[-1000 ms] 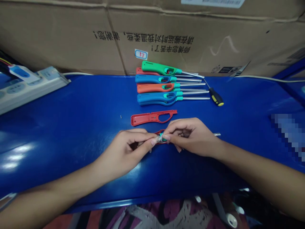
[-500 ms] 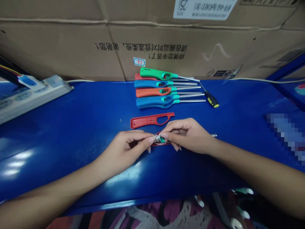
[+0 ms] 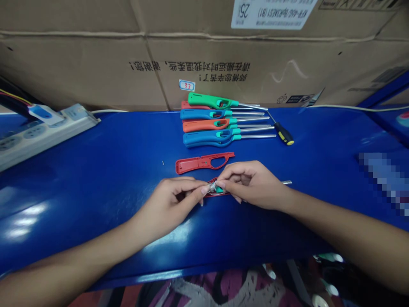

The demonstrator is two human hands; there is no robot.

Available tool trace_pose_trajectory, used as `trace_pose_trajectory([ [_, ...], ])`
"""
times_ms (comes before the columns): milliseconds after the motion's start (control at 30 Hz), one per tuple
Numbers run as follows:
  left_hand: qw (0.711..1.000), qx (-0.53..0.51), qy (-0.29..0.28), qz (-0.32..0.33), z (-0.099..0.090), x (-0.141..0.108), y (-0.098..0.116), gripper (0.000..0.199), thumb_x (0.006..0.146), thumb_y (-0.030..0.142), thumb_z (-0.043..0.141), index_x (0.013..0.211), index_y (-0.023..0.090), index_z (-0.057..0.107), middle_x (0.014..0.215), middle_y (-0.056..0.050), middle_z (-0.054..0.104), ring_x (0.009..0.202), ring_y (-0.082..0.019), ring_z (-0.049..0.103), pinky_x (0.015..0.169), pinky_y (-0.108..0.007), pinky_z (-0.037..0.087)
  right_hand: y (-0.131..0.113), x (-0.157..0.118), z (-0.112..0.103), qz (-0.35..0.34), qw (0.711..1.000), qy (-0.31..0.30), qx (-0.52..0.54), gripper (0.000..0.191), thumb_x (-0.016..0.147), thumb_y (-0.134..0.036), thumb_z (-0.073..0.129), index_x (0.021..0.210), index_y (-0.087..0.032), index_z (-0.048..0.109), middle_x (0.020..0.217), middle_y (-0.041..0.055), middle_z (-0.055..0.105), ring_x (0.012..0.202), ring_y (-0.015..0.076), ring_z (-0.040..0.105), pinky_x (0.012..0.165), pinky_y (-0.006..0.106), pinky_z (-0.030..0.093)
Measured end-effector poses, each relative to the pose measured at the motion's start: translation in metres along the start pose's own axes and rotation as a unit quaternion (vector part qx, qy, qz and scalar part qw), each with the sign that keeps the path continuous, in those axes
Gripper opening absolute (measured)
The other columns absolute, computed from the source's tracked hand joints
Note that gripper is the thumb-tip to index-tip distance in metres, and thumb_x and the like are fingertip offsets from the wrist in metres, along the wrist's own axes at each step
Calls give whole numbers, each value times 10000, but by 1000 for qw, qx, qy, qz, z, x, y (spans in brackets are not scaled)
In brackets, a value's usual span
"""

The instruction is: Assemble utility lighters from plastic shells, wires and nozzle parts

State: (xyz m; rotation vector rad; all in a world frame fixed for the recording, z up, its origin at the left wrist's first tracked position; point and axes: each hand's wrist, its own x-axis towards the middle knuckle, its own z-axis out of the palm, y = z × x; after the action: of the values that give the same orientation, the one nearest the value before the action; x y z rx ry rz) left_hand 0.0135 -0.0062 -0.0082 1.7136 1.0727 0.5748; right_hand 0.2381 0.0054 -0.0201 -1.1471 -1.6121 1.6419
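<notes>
My left hand (image 3: 180,200) pinches a small silvery lighter part (image 3: 212,186) between thumb and forefinger. From the other side, my right hand (image 3: 249,183) closes thumb and fingertips on the same part's whitish end; its exact shape is too small to make out. Beneath both hands lies an opened red lighter half (image 3: 217,195), showing a teal piece and a thin white wire, mostly covered by my fingers. Its metal tube tip (image 3: 287,182) sticks out past my right wrist. Just behind, the other red shell half (image 3: 204,163) rests with its inner side up.
Several assembled lighters (image 3: 207,137) are stacked by the cardboard box (image 3: 96,68), with a black-and-yellow screwdriver (image 3: 284,133) at their right. A tiny screw (image 3: 162,162) lies left of the red shell. At far left is a power strip (image 3: 47,132). The blue table (image 3: 134,149) ends near my lap.
Both hands stay over the opened lighter and keep their pinch, with only slight finger movement. The whole view has shifted slightly.
</notes>
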Motion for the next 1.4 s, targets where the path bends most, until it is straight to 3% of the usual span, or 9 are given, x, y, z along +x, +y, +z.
trace_pose_trajectory([
  [233, 1000, 7, -5, 10, -1, 0, -2, 288, 968, 307, 573, 786, 160, 741, 748, -14, 714, 687, -115, 627, 651, -209, 467, -2, 0, 1, -16, 1000, -11, -9, 174, 870, -304, 691, 836, -134, 684, 657, -11, 633, 496, 64, 543, 458, 191, 414],
  [400, 999, 39, -11, -6, -15, -3, -3, 242, 942, 375, 620, 1037, 190, 744, 744, 10, 721, 625, -111, 619, 566, -204, 459, -2, 1, -2, -4, 1000, 2, -11, 221, 879, -344, 689, 936, -132, 706, 608, -33, 590, 488, 74, 533, 448, 196, 425],
  [533, 988, 146, -3, 50, -25, -8, -4, 159, 948, 352, 643, 988, 215, 713, 738, 46, 697, 580, -76, 583, 547, -188, 428, -2, 3, -6, -6, 1000, 19, -17, 223, 898, -347, 664, 969, -138, 697, 603, -45, 562, 463, 69, 509, 430, 200, 405],
  [767, 952, 272, -11, 139, -22, -10, -9, 171, 993, 314, 588, 1007, 210, 723, 969, -19, 714, 909, -173, 668, 767, -279, 512, -4, 4, -4, -39, 997, 29, -62, 175, 911, -305, 639, 947, -146, 701, 759, -10, 605, 491, 45, 462, 423, 199, 363],
  [933, 947, 289, 2, 144, -19, -12, -13, 164, 993, 292, 583, 1062, 210, 708, 993, -18, 707, 868, -171, 680, 718, -282, 519, 0, 2, -5, -106, 987, 43, -115, 142, 932, -271, 618, 955, -168, 713, 869, 39, 652, 681, 107, 589, 555, 229, 482],
  [1033, 944, 293, -1, 148, -22, -13, -13, 143, 973, 289, 612, 1032, 212, 718, 957, -9, 710, 832, -166, 686, 668, -265, 513, 1, -1, -9, -216, 951, 48, -216, 189, 940, -201, 596, 1085, -177, 714, 1096, 96, 662, 875, 151, 642, 715, 285, 550],
  [1167, 945, 290, -5, 152, -24, -15, -13, 141, 951, 269, 644, 1029, 189, 728, 932, -22, 703, 833, -170, 689, 687, -268, 530, -4, -7, -15, -321, 833, -41, -450, 356, 955, -198, 584, 1306, -198, 646, 1511, 159, 475, 1321, 280, 498, 1065, 498, 455],
  [1267, 942, 292, -4, 166, -23, -16, -13, 151, 956, 245, 634, 1046, 183, 737, 927, -31, 694, 825, -167, 688, 706, -270, 543, -10, -10, -16, -305, 765, -117, -555, 419, 989, -229, 533, 1405, -203, 575, 1640, 158, 314, 1432, 316, 393, 1139, 570, 363],
  [1400, 931, 318, -8, 181, -21, -17, -13, 206, 1005, 278, 564, 1035, 197, 751, 931, -39, 683, 807, -159, 688, 716, -266, 548, -15, -16, -14, -263, 753, -154, -583, 476, 998, -257, 514, 1468, -185, 515, 1666, 181, 240, 1482, 319, 339, 1171, 553, 347],
])
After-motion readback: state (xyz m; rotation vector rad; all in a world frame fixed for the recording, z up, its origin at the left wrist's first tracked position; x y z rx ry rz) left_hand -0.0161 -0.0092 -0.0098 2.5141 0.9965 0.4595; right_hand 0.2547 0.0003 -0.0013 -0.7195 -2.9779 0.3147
